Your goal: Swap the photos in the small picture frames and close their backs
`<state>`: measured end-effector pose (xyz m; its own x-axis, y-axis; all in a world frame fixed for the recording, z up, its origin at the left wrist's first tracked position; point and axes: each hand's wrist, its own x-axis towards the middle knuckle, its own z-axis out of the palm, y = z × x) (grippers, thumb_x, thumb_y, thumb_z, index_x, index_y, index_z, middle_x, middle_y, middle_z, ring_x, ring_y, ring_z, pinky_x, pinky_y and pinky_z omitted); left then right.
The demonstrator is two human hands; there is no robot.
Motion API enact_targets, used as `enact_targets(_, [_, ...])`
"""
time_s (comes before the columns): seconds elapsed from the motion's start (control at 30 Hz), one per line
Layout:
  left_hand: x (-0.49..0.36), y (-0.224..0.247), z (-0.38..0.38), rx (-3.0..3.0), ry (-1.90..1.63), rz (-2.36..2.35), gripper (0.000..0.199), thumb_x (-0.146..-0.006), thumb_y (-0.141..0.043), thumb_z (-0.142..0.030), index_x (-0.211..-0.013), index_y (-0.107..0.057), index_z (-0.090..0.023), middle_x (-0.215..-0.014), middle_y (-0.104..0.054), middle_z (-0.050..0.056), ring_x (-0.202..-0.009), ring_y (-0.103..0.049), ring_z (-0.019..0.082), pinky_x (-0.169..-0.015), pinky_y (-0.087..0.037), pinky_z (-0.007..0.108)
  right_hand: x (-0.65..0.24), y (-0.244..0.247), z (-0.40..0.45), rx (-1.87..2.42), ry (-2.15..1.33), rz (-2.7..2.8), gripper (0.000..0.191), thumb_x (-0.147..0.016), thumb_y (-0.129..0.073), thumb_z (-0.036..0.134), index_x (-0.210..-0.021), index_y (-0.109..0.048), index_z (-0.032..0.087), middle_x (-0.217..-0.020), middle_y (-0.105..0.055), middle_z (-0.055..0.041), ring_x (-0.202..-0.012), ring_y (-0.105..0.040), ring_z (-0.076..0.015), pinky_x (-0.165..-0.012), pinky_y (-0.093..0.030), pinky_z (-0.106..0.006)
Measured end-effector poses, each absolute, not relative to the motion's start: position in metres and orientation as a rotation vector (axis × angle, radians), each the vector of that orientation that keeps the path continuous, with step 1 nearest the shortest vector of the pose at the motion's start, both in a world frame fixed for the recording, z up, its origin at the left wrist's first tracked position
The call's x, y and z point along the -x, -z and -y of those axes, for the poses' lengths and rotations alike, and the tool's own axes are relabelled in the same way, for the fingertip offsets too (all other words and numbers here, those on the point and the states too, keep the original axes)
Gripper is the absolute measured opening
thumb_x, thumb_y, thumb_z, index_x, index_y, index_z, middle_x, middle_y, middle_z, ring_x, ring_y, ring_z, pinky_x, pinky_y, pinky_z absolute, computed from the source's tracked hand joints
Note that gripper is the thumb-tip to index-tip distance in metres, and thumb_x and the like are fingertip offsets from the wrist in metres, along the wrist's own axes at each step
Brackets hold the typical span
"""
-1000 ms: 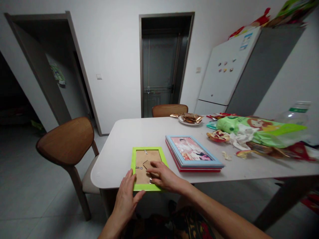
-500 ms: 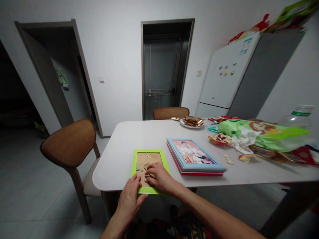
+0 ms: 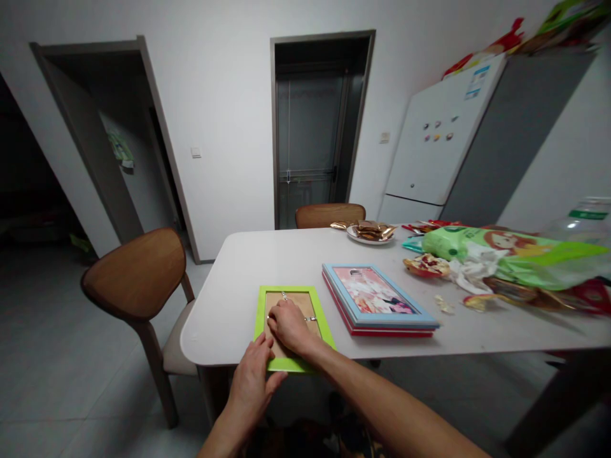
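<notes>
Evidently, green frame (image 3: 292, 366) directly beneath the right hand (image 3: 289, 326).

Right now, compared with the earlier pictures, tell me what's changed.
The right hand has moved left across the back of the lime-green picture frame, its fingers now at the left-side clip, and the right-side metal clip is uncovered. The left hand and stacked frames stayed put.

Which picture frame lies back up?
The green frame, touched by the left hand and right hand: its brown backing shows. The blue frame, atop the stack beside it, lies picture up. The frames beneath show only edges, so their facing is unclear.
</notes>
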<state>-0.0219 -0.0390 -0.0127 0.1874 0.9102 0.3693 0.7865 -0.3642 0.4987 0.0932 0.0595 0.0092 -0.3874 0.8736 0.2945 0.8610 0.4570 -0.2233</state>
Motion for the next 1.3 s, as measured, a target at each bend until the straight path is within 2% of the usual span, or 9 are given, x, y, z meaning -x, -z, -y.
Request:
enact_targets(0.17, [0.022, 0.016, 0.039, -2.241, -0.981, -1.627, 0.046, -0.065, -0.06, -0.018, -0.11, -0.048, -0.013, -0.11, -0.056, 0.013, -0.113, -0.042, 0.025, -0.093, -0.038, 0.043, -0.106, -0.009, -0.08, 1.682, -0.035, 2.174, 0.029, -0.08, -0.039, 0.03, -0.088, -0.062, 0.013, -0.09, -0.057, -0.011, -0.084, -0.047, -0.0183, -0.075, -0.031, -0.028])
enact_targets(0.33, [0.023, 0.018, 0.038, -2.249, -1.01, -1.611, 0.047, -0.065, -0.061, -0.018, -0.11, -0.048, -0.013, -0.111, -0.056, 0.013, -0.114, -0.042, 0.025, -0.093, -0.038, 0.043, -0.111, -0.009, -0.1, 1.893, -0.128, 2.105, 0.035, -0.08, -0.038, 0.036, -0.088, -0.064, 0.014, -0.091, -0.056, -0.0132, -0.08, -0.047, -0.0199, -0.066, -0.031, -0.029])
enact_targets(0.47, [0.023, 0.017, 0.037, -2.254, -0.978, -1.61, 0.048, -0.066, -0.06, -0.018, -0.111, -0.047, -0.011, -0.111, -0.055, 0.014, -0.115, -0.04, 0.025, -0.095, -0.036, 0.042, -0.111, -0.007, -0.103, 1.9, -0.151, 2.105, 0.035, -0.081, -0.037, 0.037, -0.091, -0.064, 0.017, -0.092, -0.055, -0.013, -0.081, -0.046, -0.02, -0.066, -0.031, -0.03])
enact_targets(0.67, [0.021, 0.011, 0.041, -2.236, -0.927, -1.634, 0.037, -0.067, -0.059, -0.018, -0.103, -0.052, -0.013, -0.115, -0.053, 0.013, -0.116, -0.039, 0.025, -0.096, -0.035, 0.043, -0.11, -0.016, -0.095, 1.815, -0.159, 2.139, 0.031, -0.081, -0.036, 0.027, -0.099, -0.062, 0.023, -0.095, -0.057, -0.0113, -0.085, -0.048, -0.0201, -0.068, -0.033, -0.029])
enact_targets(0.87, [0.022, 0.011, 0.041, -2.216, -0.897, -1.651, 0.042, -0.067, -0.058, -0.019, -0.107, -0.049, -0.012, -0.114, -0.053, 0.014, -0.115, -0.04, 0.024, -0.094, -0.037, 0.041, -0.137, -0.032, -0.083, 1.672, -0.178, 2.216, 0.037, -0.075, -0.042, 0.018, -0.109, -0.056, 0.018, -0.1, -0.058, -0.0098, -0.089, -0.05, -0.0172, -0.076, -0.034, -0.025])
enact_targets(1.07, [0.021, 0.01, 0.042, -2.193, -0.912, -1.631, 0.039, -0.068, -0.057, -0.017, -0.105, -0.049, -0.013, -0.115, -0.052, 0.013, -0.117, -0.037, 0.023, -0.095, -0.035, 0.04, -0.176, -0.031, -0.065, 1.527, -0.28, 2.508, 0.028, -0.065, -0.048, 0.013, -0.085, -0.067, 0.017, -0.092, -0.061, -0.0083, -0.09, -0.048, -0.0183, -0.078, -0.032, -0.024])
enact_targets(1.17, [0.021, 0.009, 0.043, -2.188, -0.926, -1.626, 0.04, -0.067, -0.058, -0.017, -0.106, -0.048, -0.013, -0.112, -0.054, 0.013, -0.116, -0.039, 0.023, -0.095, -0.035, 0.041, -0.175, -0.028, -0.064, 1.569, -0.181, 2.464, 0.027, -0.068, -0.042, 0.009, -0.08, -0.066, 0.014, -0.087, -0.06, -0.01, -0.087, -0.047, -0.018, -0.075, -0.032, -0.023])
enact_targets(1.3, [0.02, 0.01, 0.043, -2.205, -0.968, -1.606, 0.028, -0.068, -0.057, -0.017, -0.095, -0.053, -0.017, -0.115, -0.053, 0.011, -0.116, -0.04, 0.024, -0.093, -0.037, 0.042, -0.169, -0.029, -0.061, 1.617, -0.14, 2.373, 0.027, -0.074, -0.038, 0.011, -0.079, -0.065, 0.013, -0.085, -0.059, -0.011, -0.087, -0.046, -0.018, -0.072, -0.032, -0.023])
